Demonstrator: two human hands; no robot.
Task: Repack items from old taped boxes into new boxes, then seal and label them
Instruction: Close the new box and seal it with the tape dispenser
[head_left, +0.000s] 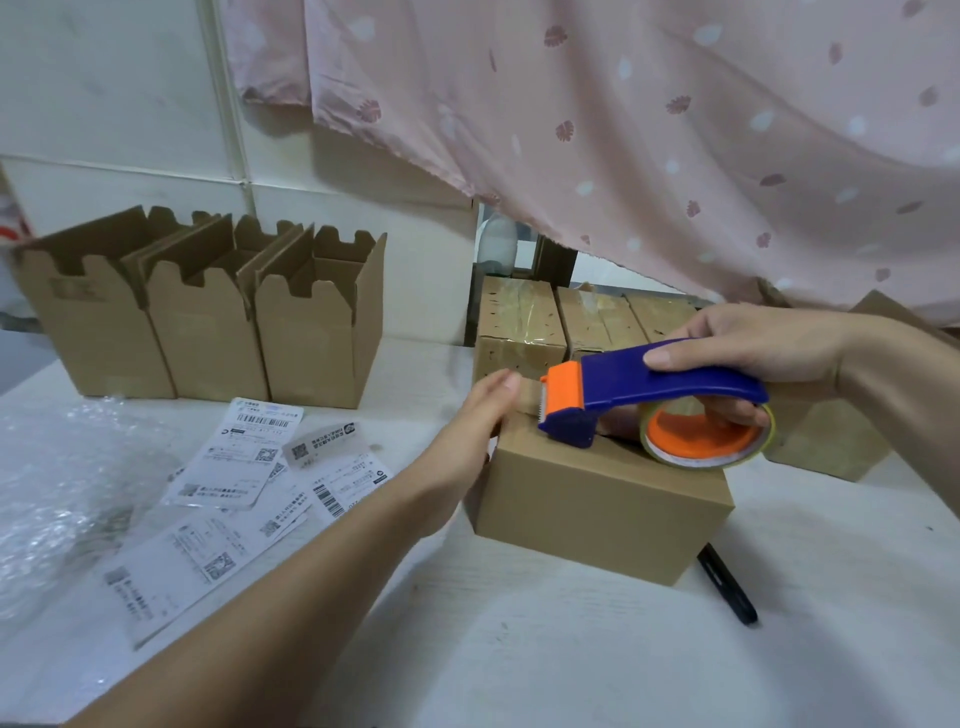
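At centre of the white tabletop (571, 649): small brown cardboard box (597, 504), flaps closed, long side toward the camera. Resting on its top, a blue-and-orange plastic tape dispenser (654, 387), toothed orange head near the box's far-left edge, roll of clear packing tape (709, 441) on the orange hub at the right. Wrapped round the dispenser's handle, the right hand (753, 348), thumb along the top, fingers curled under through the roll. Laid against the box's far-left corner, the left hand (483, 415), fingers straight, holding nothing, apparently pressing down the tape's free end. Short pale strip between fingertips and cutter, probably tape.

Judged the sealing step, near its start. Next move likely calls for drawing the dispenser rightward along the top seam with the left hand pressed down, then tearing off past the edge.

Labelling not yet done: printed white shipping labels (244, 467) loose to the left, black marker pen (727, 587) just beside the box's near-right corner. Behind, three open empty brown cartons (208, 332) in a row and old taped boxes (519, 322) below a pink patterned curtain (623, 130). Crinkled bubble wrap (47, 493) at far left.
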